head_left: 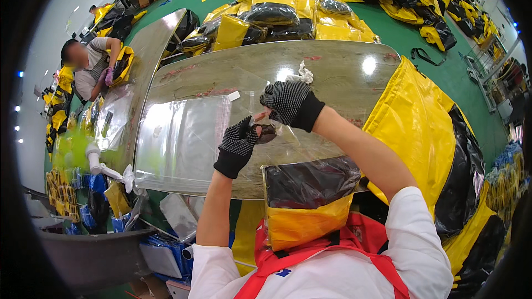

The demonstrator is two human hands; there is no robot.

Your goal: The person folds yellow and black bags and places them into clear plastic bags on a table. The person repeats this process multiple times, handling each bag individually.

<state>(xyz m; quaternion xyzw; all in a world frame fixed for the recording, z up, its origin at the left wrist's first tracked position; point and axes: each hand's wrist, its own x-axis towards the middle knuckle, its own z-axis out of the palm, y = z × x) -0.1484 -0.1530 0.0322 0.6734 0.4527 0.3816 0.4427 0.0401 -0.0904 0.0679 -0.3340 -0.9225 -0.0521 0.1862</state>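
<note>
My left hand (239, 145), in a black dotted glove with bare fingertips, is closed over the table around a small dark shiny object (266, 134) whose kind I cannot make out. Just above it, my right hand (288, 104) wears a matching glove. Its fingers are drawn together close to the left fingertips, and what they pinch is hidden. Thin clear plastic shows beneath the hands. Nearest to me, a folded black and yellow packet (310, 202) in clear wrap leans at the table's front edge against my red apron (266, 271).
Clear plastic bags (183, 133) lie stacked on the wooden table (349, 77), left of my hands. A crumpled white scrap (303, 73) sits beyond them. Large yellow and black covers (415, 127) drape at right. Wrapped packets (271, 8) pile behind. A co-worker (91, 66) handles yellow material at left.
</note>
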